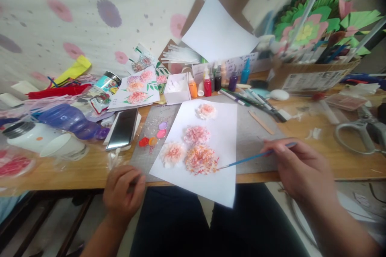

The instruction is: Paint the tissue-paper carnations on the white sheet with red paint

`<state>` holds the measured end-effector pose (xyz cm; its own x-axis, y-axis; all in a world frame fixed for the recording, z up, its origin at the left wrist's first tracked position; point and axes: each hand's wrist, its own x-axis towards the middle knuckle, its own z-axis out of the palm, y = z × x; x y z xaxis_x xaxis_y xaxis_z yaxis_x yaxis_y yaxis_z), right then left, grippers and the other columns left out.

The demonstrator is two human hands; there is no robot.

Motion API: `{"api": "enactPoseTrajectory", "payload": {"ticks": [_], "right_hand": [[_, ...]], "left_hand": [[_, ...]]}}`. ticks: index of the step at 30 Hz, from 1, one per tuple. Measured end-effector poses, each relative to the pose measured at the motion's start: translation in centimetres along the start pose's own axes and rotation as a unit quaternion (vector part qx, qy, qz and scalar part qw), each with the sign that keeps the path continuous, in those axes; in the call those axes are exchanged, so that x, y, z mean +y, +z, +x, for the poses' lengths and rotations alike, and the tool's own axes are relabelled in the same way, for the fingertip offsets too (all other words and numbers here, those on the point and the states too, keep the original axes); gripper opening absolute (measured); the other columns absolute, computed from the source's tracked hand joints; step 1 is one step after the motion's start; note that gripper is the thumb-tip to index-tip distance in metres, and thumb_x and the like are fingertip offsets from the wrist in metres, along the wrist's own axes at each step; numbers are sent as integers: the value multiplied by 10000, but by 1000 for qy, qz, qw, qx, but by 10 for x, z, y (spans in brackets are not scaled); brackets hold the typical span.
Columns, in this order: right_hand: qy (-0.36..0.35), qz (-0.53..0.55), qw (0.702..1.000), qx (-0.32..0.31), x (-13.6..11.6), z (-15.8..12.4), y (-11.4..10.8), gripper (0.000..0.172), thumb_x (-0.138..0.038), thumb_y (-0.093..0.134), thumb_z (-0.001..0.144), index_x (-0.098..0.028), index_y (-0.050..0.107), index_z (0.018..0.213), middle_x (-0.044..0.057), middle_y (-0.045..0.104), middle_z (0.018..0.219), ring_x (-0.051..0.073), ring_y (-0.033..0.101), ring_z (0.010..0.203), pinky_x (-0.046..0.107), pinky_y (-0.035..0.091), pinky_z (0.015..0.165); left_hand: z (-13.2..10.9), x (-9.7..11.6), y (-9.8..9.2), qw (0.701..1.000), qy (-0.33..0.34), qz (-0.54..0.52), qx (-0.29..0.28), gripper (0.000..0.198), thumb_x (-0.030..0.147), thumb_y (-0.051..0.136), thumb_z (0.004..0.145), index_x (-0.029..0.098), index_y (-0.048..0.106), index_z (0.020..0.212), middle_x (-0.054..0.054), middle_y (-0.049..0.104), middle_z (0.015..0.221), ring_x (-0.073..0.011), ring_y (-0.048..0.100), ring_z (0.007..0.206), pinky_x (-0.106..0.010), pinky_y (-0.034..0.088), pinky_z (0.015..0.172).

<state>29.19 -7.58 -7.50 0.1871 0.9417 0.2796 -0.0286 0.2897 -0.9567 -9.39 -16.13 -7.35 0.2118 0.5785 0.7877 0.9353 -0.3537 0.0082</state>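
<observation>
A thin blue paintbrush [253,157] is pinched in my right hand [301,166]. Its tip touches the lower right edge of an orange-and-red flecked ruffled flower [200,160]. That flower lies on a white paper sheet [223,136], which overhangs the table's front edge. Also on the sheet are a pink-lilac flower [196,134], a pale peach flower [173,154] to the left and another peach flower [206,111] at the top. Loosely curled at the table edge, left of the sheet, my left hand [124,190] shows nothing in its fingers.
Paint blobs [152,141] sit on the grey mat [256,144]. Behind the sheet stand several paint bottles [207,84] and a white box [177,90]. A phone [122,128], cup [63,148] and finished flower card [135,88] are left; scissors [357,132] lie right.
</observation>
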Motion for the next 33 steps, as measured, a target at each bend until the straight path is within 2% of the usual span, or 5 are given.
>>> {"api": "enactPoseTrajectory", "payload": {"ticks": [5, 12, 16, 21, 33], "right_hand": [[-11, 1, 1000, -5, 4, 0, -1, 206, -327, 638, 878, -127, 618, 838, -1, 640, 801, 111, 627, 791, 310, 548, 762], [-7, 1, 1000, -20, 10, 1, 0, 227, -352, 603, 901, -127, 625, 913, 20, 644, 879, 115, 622, 813, 306, 551, 746], [-4, 4, 1000, -14, 15, 2, 0, 268, -373, 579, 914, -134, 620, 1028, 45, 647, 983, 132, 625, 870, 332, 556, 779], [6, -7, 1000, -7, 16, 3, 0, 283, -377, 580, 913, -130, 616, 1046, 47, 644, 991, 134, 624, 871, 336, 555, 778], [43, 8, 999, -11, 6, 4, 0, 224, -360, 627, 881, -141, 618, 837, 3, 633, 802, 110, 603, 777, 300, 528, 745]], "left_hand": [[-7, 9, 12, 997, 59, 41, -26, 213, 111, 643, 777, 208, 635, 966, -74, 644, 872, -217, 631, 803, -370, 517, 765], [-32, 3, 32, 986, 77, 143, 38, 220, 231, 505, 864, 181, 652, 1019, -126, 691, 882, -261, 651, 815, -410, 457, 775], [-33, 2, 34, 984, 91, 143, 50, 235, 251, 491, 873, 162, 649, 1023, -137, 692, 875, -268, 645, 810, -410, 453, 762], [-32, 1, 35, 983, 95, 147, 55, 228, 239, 498, 864, 170, 651, 1018, -127, 692, 875, -265, 636, 812, -404, 450, 752], [-36, -3, 43, 982, 81, 142, 95, 269, 317, 454, 899, 158, 658, 970, -121, 686, 847, -247, 640, 795, -397, 449, 777]]}}
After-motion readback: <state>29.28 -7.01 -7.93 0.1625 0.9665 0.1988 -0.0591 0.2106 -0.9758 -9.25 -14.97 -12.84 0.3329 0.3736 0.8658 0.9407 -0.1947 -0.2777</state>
